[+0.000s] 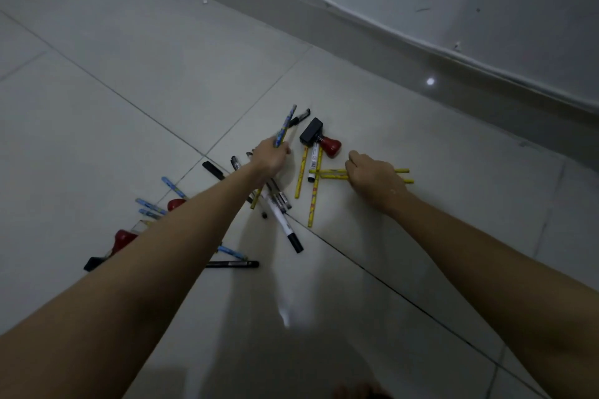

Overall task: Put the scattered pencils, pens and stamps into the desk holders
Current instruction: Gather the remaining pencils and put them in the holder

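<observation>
Pens, pencils and stamps lie scattered on a pale tiled floor. My left hand [270, 160] is closed around a blue patterned pencil [286, 125] lifted off the floor and pointing away from me. My right hand [372, 176] rests on two yellow pencils [330, 173] lying side by side, fingers curled over them. A stamp with a black base and red handle [319, 138] lies on its side between the hands. More yellow pencils [315, 191], a white marker [282, 220] and black pens [231, 264] lie near. No desk holder is in view.
Several blue pencils [150, 206] and two more red-handled stamps [123, 238] lie left of my left forearm, partly hidden by it. A wall with a white cable [356, 14] along its skirting runs across the back. Bare tiles surround the pile.
</observation>
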